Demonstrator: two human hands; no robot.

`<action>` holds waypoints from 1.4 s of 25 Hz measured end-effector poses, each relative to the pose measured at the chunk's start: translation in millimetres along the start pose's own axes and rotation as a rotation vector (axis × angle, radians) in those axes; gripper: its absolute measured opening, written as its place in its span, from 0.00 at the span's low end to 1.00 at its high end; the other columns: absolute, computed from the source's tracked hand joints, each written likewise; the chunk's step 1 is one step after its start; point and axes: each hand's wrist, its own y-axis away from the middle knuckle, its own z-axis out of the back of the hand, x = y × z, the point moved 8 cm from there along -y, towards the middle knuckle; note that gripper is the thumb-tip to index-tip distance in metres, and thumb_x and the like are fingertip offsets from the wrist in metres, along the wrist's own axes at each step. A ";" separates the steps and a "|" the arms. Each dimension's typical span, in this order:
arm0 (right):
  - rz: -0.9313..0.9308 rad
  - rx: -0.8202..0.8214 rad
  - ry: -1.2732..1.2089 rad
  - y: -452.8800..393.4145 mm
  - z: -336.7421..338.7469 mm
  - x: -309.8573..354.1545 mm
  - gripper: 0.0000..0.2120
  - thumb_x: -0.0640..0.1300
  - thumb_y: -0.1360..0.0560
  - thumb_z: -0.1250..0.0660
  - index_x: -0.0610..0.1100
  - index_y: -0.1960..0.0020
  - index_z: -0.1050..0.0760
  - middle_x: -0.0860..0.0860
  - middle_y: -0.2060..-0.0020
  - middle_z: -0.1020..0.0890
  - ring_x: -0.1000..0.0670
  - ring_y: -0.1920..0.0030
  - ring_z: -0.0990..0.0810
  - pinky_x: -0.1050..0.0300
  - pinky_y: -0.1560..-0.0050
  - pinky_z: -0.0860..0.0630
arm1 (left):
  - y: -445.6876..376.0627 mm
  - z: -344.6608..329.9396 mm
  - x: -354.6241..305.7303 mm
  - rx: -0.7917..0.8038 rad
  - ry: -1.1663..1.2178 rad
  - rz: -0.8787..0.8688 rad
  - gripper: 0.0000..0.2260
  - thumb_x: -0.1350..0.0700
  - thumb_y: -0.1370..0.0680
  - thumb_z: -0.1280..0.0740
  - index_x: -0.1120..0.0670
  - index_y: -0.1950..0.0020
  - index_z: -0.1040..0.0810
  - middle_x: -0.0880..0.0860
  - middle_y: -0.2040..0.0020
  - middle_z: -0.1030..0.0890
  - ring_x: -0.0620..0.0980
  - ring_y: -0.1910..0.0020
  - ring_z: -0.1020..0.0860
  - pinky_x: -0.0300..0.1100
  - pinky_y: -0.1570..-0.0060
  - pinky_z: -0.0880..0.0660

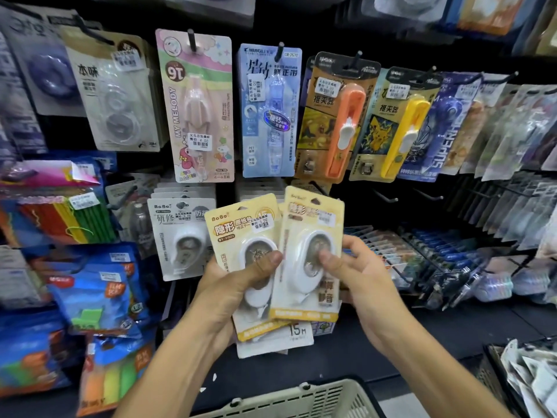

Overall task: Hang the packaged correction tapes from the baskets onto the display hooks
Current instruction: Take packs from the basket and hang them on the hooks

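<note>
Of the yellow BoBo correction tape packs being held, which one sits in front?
The right-hand pack, pinched by the right hand; its left edge overlaps the pack under the left hand's thumb.

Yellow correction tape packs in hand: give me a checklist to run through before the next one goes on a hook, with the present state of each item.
1. Front yellow pack gripped: ok, right hand has its thumb on the blister.
2. Remaining packs secured: ok, left hand holds the second yellow pack and more behind it.
3. Hang hole on the front pack clear: ok, the cutout at its top is uncovered.
4. Free hook nearby: ok, a bare hook shows right of the packs.
5. That hook is meant for this product: cannot tell.
6. Basket contents left: cannot tell, only its rim shows.
</note>
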 end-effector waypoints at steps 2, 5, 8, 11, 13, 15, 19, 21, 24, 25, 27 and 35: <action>-0.006 -0.123 -0.007 -7.6 23.5 3.6 0.16 0.50 0.27 0.28 0.47 0.41 0.22 0.49 0.52 0.12 0.47 0.54 0.12 0.53 0.62 0.17 | 0.7 2.8 -1.8 -0.034 -0.005 -0.012 0.28 0.60 0.40 0.20 0.59 0.40 0.19 0.59 0.51 0.12 0.56 0.56 0.12 0.48 0.64 0.16; 0.040 -0.260 0.262 -16.7 56.4 12.3 0.07 0.52 0.22 0.30 0.56 0.44 0.20 0.59 0.56 0.13 0.54 0.57 0.13 0.54 0.62 0.19 | 1.6 4.1 -3.7 -0.049 0.003 -0.012 0.26 0.60 0.39 0.21 0.57 0.40 0.18 0.59 0.50 0.12 0.57 0.56 0.12 0.49 0.65 0.17; 0.019 -0.325 0.370 -19.6 72.0 11.9 0.11 0.62 0.25 0.31 0.58 0.48 0.18 0.57 0.56 0.14 0.50 0.56 0.14 0.43 0.55 0.17 | 1.6 5.8 -7.9 -0.046 0.005 -0.024 0.27 0.60 0.37 0.21 0.57 0.39 0.19 0.58 0.50 0.12 0.58 0.56 0.12 0.48 0.66 0.17; -0.152 -0.384 0.339 -21.3 74.8 -5.5 0.22 0.62 0.26 0.29 0.54 0.37 0.27 0.52 0.48 0.18 0.47 0.57 0.15 0.50 0.65 0.18 | 2.7 4.5 -6.4 -0.043 -0.019 -0.011 0.27 0.59 0.38 0.21 0.58 0.39 0.19 0.59 0.50 0.12 0.58 0.57 0.12 0.48 0.66 0.17; -0.244 -0.372 0.326 -15.9 69.6 -14.4 0.27 0.47 0.22 0.28 0.54 0.27 0.37 0.50 0.34 0.25 0.44 0.45 0.18 0.46 0.52 0.17 | 2.3 4.2 -4.9 -0.052 -0.051 -0.003 0.27 0.58 0.38 0.21 0.58 0.40 0.18 0.59 0.50 0.12 0.58 0.56 0.12 0.47 0.66 0.17; -0.060 -0.281 0.499 -8.5 47.9 -1.9 0.28 0.46 0.22 0.29 0.57 0.26 0.36 0.55 0.29 0.28 0.49 0.33 0.25 0.47 0.37 0.24 | 1.0 3.2 -4.8 -0.055 -0.066 -0.011 0.26 0.58 0.38 0.21 0.58 0.40 0.18 0.59 0.50 0.12 0.58 0.56 0.12 0.47 0.66 0.17; 0.129 0.116 0.507 22.5 -38.2 12.5 0.22 0.67 0.34 0.27 0.60 0.44 0.24 0.58 0.49 0.18 0.56 0.48 0.17 0.56 0.50 0.20 | 1.0 -6.6 -2.4 0.013 -0.081 -0.020 0.26 0.63 0.39 0.17 0.57 0.43 0.17 0.59 0.50 0.12 0.56 0.56 0.12 0.44 0.65 0.17; 0.152 0.008 0.508 20.1 -35.3 14.6 0.23 0.69 0.37 0.26 0.55 0.51 0.22 0.55 0.56 0.15 0.55 0.56 0.16 0.55 0.57 0.20 | 3.1 -11.8 0.4 0.099 -0.095 0.010 0.29 0.64 0.39 0.19 0.54 0.39 0.20 0.58 0.48 0.12 0.56 0.53 0.12 0.44 0.63 0.17; -0.050 -0.125 0.088 5.0 0.9 6.8 0.19 0.57 0.33 0.22 0.47 0.51 0.22 0.47 0.57 0.13 0.48 0.57 0.14 0.48 0.55 0.20 | 5.4 -11.5 2.3 0.157 -0.140 0.035 0.38 0.67 0.42 0.17 0.51 0.34 0.24 0.57 0.45 0.12 0.56 0.50 0.13 0.45 0.61 0.16; -0.107 -0.184 0.021 1.9 16.2 4.8 0.16 0.52 0.30 0.23 0.45 0.50 0.22 0.45 0.57 0.13 0.46 0.58 0.14 0.46 0.58 0.19 | 4.4 -8.6 0.3 0.136 -0.156 0.020 0.38 0.67 0.43 0.17 0.51 0.35 0.23 0.56 0.46 0.12 0.56 0.51 0.12 0.45 0.61 0.16; -0.158 -0.299 0.066 0.6 44.5 4.3 0.08 0.46 0.25 0.26 0.45 0.49 0.22 0.43 0.59 0.14 0.48 0.66 0.17 0.53 0.74 0.24 | 1.4 -3.6 -5.7 0.082 -0.149 -0.022 0.35 0.66 0.42 0.21 0.51 0.37 0.22 0.56 0.48 0.12 0.55 0.54 0.12 0.44 0.63 0.17; -0.223 -0.259 0.203 0.1 68.5 2.8 0.02 0.45 0.25 0.28 0.49 0.54 0.17 0.52 0.74 0.23 0.52 0.79 0.37 0.63 0.79 0.43 | 0.8 -1.9 -14.6 -0.020 -0.053 -0.106 0.29 0.65 0.39 0.23 0.54 0.39 0.23 0.54 0.50 0.11 0.52 0.57 0.12 0.41 0.67 0.18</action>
